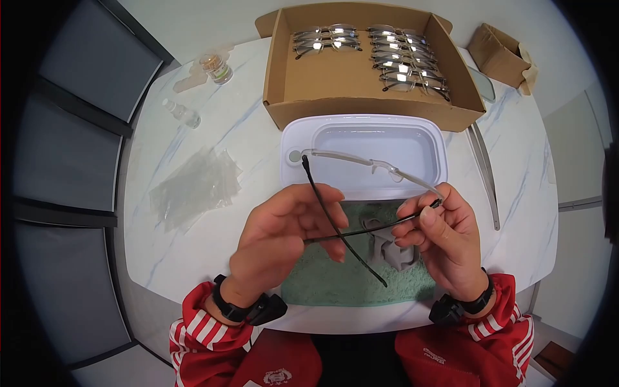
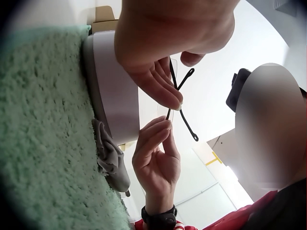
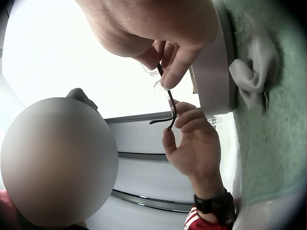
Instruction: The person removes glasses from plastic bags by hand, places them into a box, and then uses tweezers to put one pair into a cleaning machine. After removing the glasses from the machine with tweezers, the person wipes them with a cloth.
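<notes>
A pair of eyeglasses (image 1: 348,241) with a clear frame and thin black temples is held above the green towel (image 1: 309,277), its temples crossing. My right hand (image 1: 451,242) pinches it near the hinge, thumb in front. Around the end of one temple curl the fingers of my left hand (image 1: 274,226), the thumb blurred at its tip; the other temple slants down past them, its end free. In the left wrist view both dark temple tips (image 2: 194,136) show beside my fingers. A crumpled grey cloth (image 1: 396,255) lies on the towel beneath.
Behind the hands sits a white tray (image 1: 293,132); beyond it, a cardboard box (image 1: 361,103) contains several eyeglasses in two columns. Clear plastic bags (image 1: 193,187), a small bottle (image 1: 184,115) and a jar (image 1: 218,69) are at left. A metal strip (image 1: 485,174) and small carton (image 1: 500,57) are at right.
</notes>
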A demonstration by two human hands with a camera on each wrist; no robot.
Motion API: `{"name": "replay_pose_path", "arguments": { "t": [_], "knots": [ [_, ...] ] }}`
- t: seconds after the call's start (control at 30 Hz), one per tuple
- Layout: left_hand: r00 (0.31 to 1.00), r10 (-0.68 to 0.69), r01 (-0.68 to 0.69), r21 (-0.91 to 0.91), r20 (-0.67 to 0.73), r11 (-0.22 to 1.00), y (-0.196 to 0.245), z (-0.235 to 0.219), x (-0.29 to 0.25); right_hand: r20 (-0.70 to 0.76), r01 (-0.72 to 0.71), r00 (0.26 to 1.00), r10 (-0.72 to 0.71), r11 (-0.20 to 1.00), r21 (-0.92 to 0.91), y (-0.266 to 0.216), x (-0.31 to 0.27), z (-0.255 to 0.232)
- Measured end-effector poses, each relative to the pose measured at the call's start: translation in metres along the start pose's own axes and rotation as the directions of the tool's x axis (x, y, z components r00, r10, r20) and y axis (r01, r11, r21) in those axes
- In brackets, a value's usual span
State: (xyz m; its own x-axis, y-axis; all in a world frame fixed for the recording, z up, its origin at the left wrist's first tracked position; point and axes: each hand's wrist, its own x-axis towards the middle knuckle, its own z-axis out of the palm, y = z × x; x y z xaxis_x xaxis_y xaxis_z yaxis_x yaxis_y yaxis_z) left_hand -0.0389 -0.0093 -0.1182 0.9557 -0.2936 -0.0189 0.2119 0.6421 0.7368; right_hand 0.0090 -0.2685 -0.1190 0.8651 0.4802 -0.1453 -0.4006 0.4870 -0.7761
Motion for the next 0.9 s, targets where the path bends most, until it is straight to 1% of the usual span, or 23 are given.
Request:
{"name": "replay_pose_path", "arguments": {
  "t": [0.07, 0.1, 0.17, 0.2, 0.27, 0.3, 0.37, 0.4, 0.47, 0.5, 0.57, 0.6, 0.67, 0.7, 0.77, 0.9],
  "knots": [
    [0.999, 0.049, -0.048, 0.087, -0.013, 0.995, -0.005, 0.001, -0.001, -0.007, 0.005, 1.0, -0.005, 1.0, -0.001, 0.0, 0.0, 0.0],
    [0.999, 0.05, -0.048, 0.086, -0.017, 0.995, -0.006, 0.002, -0.001, -0.007, 0.002, 1.0, -0.002, 1.0, -0.001, 0.001, 0.0, 0.0],
    [0.997, 0.076, -0.075, 0.188, 0.0, 0.979, -0.006, 0.005, -0.001, -0.027, 0.027, 0.999, -0.028, 0.999, -0.021, 0.002, -0.001, 0.001],
    [0.997, 0.076, -0.074, 0.186, -0.003, 0.98, -0.007, 0.007, -0.001, -0.027, 0.024, 0.999, -0.025, 0.999, -0.021, 0.002, -0.001, 0.001],
    [0.995, 0.062, -0.036, 0.291, -0.08, 0.956, -0.007, 0.009, -0.001, 0.0, 0.042, 0.999, -0.042, 0.998, -0.046, 0.004, -0.001, 0.001],
    [0.995, 0.06, -0.033, 0.289, -0.083, 0.957, -0.009, 0.007, -0.001, -0.002, 0.038, 0.999, -0.038, 0.998, -0.045, 0.004, -0.001, 0.001],
    [0.991, 0.101, -0.063, 0.365, -0.086, 0.929, -0.012, 0.002, 0.0, 0.055, 0.025, 0.998, -0.02, 0.995, -0.094, 0.004, -0.002, 0.0],
    [0.991, 0.098, -0.059, 0.365, -0.088, 0.929, -0.012, 0.003, 0.0, 0.053, 0.022, 0.998, -0.017, 0.996, -0.092, 0.003, -0.003, 0.001],
    [0.984, 0.133, -0.083, 0.368, -0.114, 0.926, -0.014, 0.005, 0.001, 0.096, -0.034, 0.993, 0.069, 0.944, -0.328, -0.001, -0.004, 0.006],
    [0.985, 0.13, -0.079, 0.367, -0.115, 0.927, -0.015, 0.006, 0.001, 0.093, -0.036, 0.993, 0.07, 0.945, -0.326, 0.001, -0.006, 0.007],
    [0.987, 0.12, -0.068, 0.405, -0.105, 0.912, -0.016, 0.006, 0.001, 0.094, -0.099, 0.988, 0.125, 0.966, -0.238, 0.006, -0.01, 0.011],
    [0.987, 0.118, -0.066, 0.404, -0.106, 0.912, -0.017, 0.006, 0.001, 0.091, -0.101, 0.988, 0.125, 0.966, -0.237, 0.006, -0.01, 0.011],
    [0.984, 0.134, -0.075, 0.412, -0.117, 0.908, -0.018, 0.007, 0.002, 0.143, -0.066, 0.983, 0.118, 0.942, -0.328, 0.007, -0.008, 0.011],
    [0.984, 0.133, -0.074, 0.411, -0.119, 0.909, -0.017, 0.006, 0.002, 0.143, -0.068, 0.982, 0.12, 0.942, -0.328, 0.006, -0.009, 0.011],
    [0.98, 0.159, -0.093, 0.427, -0.121, 0.899, -0.017, 0.005, 0.002, 0.122, -0.17, 0.962, 0.243, 0.887, -0.429, 0.001, -0.009, 0.011],
    [0.984, 0.14, -0.09, 0.368, -0.112, 0.925, -0.019, 0.006, 0.002, 0.064, -0.212, 0.963, 0.262, 0.882, -0.42, 0.001, -0.008, 0.011]
  ]
}}
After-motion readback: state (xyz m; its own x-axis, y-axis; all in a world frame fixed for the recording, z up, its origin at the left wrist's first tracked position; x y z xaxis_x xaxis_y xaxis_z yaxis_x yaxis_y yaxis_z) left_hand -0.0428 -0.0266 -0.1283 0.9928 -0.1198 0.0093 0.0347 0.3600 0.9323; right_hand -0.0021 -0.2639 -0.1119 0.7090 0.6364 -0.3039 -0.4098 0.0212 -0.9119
